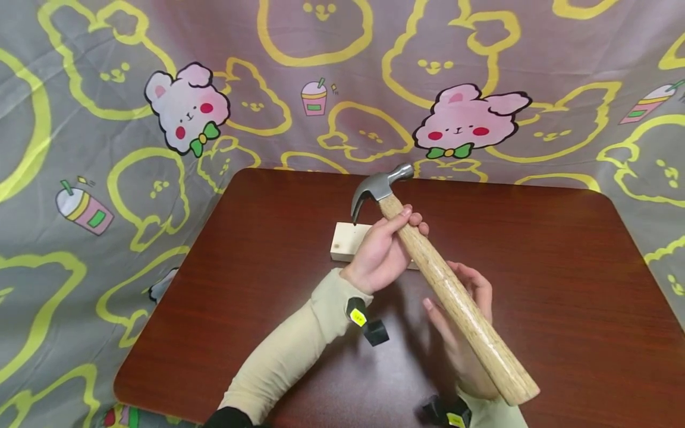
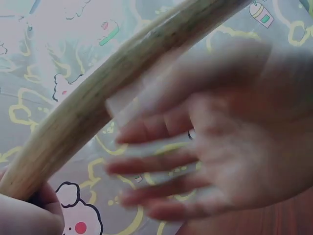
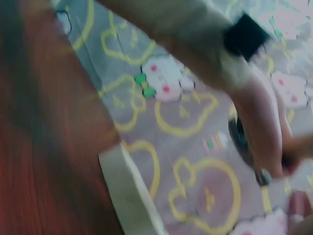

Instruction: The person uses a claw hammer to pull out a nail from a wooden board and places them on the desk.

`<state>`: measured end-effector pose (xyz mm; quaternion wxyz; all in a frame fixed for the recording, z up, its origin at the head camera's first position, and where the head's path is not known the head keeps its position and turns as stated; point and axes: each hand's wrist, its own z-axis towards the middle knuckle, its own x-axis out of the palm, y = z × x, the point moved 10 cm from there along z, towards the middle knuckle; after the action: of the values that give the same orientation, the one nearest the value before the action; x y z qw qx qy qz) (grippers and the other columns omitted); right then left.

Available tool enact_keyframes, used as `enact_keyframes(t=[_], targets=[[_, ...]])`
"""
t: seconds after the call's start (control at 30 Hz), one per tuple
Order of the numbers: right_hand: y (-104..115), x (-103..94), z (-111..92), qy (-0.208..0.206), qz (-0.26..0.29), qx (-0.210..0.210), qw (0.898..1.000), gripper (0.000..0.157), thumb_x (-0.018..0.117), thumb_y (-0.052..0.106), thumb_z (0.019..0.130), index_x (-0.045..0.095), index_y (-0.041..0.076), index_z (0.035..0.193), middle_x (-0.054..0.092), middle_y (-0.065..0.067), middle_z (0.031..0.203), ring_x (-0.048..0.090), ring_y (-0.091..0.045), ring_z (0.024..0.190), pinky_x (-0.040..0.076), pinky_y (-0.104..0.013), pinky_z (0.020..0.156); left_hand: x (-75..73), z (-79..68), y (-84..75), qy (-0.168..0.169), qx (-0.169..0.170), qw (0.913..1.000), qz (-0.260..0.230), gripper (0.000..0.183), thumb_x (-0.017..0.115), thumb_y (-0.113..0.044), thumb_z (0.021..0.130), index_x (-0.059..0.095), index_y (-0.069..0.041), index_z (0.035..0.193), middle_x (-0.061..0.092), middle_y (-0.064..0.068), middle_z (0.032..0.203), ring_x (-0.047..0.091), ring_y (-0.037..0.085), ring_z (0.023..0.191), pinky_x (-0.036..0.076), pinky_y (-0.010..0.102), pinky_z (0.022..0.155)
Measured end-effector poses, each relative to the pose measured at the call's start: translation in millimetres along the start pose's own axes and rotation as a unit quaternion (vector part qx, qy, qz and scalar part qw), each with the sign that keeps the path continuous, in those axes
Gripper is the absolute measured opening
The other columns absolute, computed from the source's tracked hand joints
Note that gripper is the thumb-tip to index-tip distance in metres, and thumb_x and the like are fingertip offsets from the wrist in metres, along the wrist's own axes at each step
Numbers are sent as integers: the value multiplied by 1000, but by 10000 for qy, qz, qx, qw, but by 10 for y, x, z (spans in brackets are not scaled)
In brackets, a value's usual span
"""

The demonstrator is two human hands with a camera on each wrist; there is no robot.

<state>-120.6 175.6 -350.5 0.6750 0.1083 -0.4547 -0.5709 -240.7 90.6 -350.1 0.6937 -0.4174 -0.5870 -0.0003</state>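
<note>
A claw hammer [image 1: 455, 291] with a steel head and a pale wooden handle is held slantwise above the table, head toward the far side. My left hand [image 1: 382, 252] grips the handle just below the head. Beneath the handle's lower half is my right hand [image 1: 471, 333], fingers spread and loosely bent, not wrapped round it. In the left wrist view the right hand [image 2: 230, 142] is blurred, its fingers extended beside the handle. A pale wooden block [image 1: 348, 239] lies on the table behind my left hand, which hides part of it. The hammer's claw appears just above the block.
The dark red-brown table [image 1: 257, 238] has rounded corners. A grey cloth [image 1: 353, 77] printed with yellow outlines and pink rabbits hangs around its back and sides. Dark straps with small cameras [image 1: 369, 324] sit on both wrists.
</note>
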Motion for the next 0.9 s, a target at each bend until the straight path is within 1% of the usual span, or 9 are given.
enact_keyframes(t=[0.07,0.1,0.2,0.3,0.33,0.43,0.6,0.77,0.9], targets=[[56,51,-56,-371,144,-324,9987,59,59,-22,75,40,-7,128,51,-17,129,51,-24,120,43,-27,101,-9,-5,-9,-47,133,9999,-55,22,34,-15,105,53,-17,94,54,-6,84,57,9,82,42,20,85],[80,66,-78,-550,590,-507,9955,59,59,-22,74,38,-9,128,49,-20,129,50,-28,120,42,-30,103,-10,-8,-12,-68,190,9998,-88,21,34,-15,105,52,-17,94,54,-6,84,57,9,83,42,20,85],[119,67,-138,-1176,1981,-1001,9680,53,56,-18,76,37,-11,125,49,-26,125,49,-35,119,39,-39,107,-19,-16,-12,-163,300,9992,-224,20,35,-16,105,51,-17,93,53,-6,84,57,9,82,42,20,85],[111,63,-159,-1526,2896,-1128,9382,41,51,-12,84,39,-11,123,52,-27,122,49,-38,119,33,-44,112,-31,-26,0,-259,352,9983,-381,17,36,-18,104,50,-18,94,51,-7,84,55,9,82,41,21,85],[103,61,-151,-1630,3055,-1090,9318,36,49,-10,86,41,-10,122,53,-27,121,49,-37,119,31,-45,114,-37,-29,8,-287,352,9981,-423,17,36,-18,104,49,-18,93,50,-7,84,55,10,82,41,21,85],[90,38,-109,-1980,3262,-924,9197,25,45,-5,90,46,-8,116,57,-25,115,51,-37,115,27,-46,116,-57,-40,40,-364,319,9976,-500,16,36,-18,104,49,-18,93,50,-7,84,55,10,83,41,21,85],[76,3,-8,-2487,3510,-452,9016,7,48,1,93,52,-5,95,63,-26,101,59,-39,104,32,-45,112,-55,-70,73,-410,252,9975,-508,18,35,-19,105,49,-20,93,52,-9,84,57,9,87,40,23,88],[87,-35,79,-2893,3558,-29,8887,29,42,8,100,49,-3,73,62,-23,80,60,-39,93,34,-44,109,-23,-105,69,-394,288,9974,-529,18,34,-19,105,49,-20,95,55,-9,88,60,10,93,39,24,94],[179,-100,199,-3180,3563,-58,8786,41,37,14,103,41,0,64,51,-16,61,55,-36,76,42,-44,93,41,-136,122,-223,146,9985,-480,19,33,-21,105,51,-21,98,61,-8,94,61,9,101,38,22,95]])
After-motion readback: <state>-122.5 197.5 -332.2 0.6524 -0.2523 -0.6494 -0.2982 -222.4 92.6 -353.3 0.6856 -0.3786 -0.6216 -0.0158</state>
